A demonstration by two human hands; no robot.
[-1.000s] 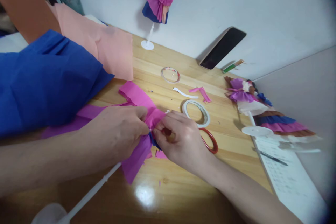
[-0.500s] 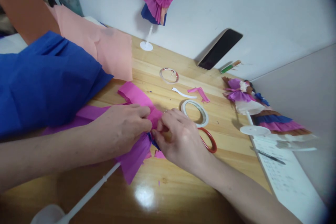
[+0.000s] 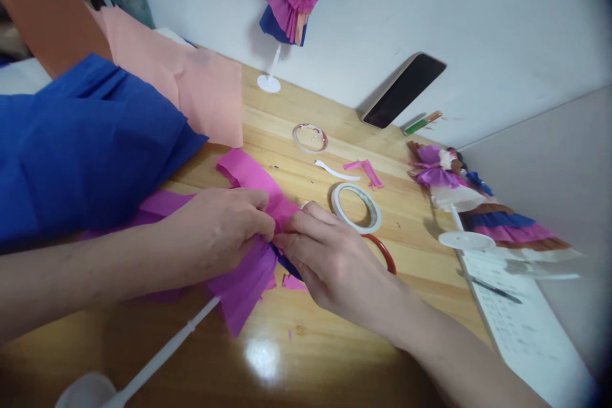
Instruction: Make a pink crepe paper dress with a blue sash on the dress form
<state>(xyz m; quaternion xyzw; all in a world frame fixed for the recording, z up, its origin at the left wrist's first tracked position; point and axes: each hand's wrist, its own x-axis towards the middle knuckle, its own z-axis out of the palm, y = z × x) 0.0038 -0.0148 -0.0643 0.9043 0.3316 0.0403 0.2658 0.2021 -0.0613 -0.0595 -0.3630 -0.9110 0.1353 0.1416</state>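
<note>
Magenta crepe paper point(image 3: 261, 182) is pinched between my two hands, which almost touch. My left hand point(image 3: 224, 229) is closed on its gathered edge, and my right hand point(image 3: 329, 255) closes on the same paper from the other side. Below them a purple flared part point(image 3: 241, 299) hangs over a white stand point(image 3: 179, 338) that lies tilted toward the lower left. A bit of blue paper point(image 3: 287, 264) shows under my right fingers. The fingertips partly hide the place where the paper is gathered.
Blue paper point(image 3: 90, 153) and pink paper point(image 3: 210, 102) lie left. White tape roll point(image 3: 335, 210), red tape roll point(image 3: 389, 255) and clear ring point(image 3: 296, 143) lie right of centre. A phone point(image 3: 404, 90) leans on the wall. Paper-dressed figures stand behind point(image 3: 269, 83) and right point(image 3: 466, 240).
My right hand's fingers have closed in and flattened over the magenta paper, covering more of the red tape roll. My left hand keeps its pinch almost unmoved.
</note>
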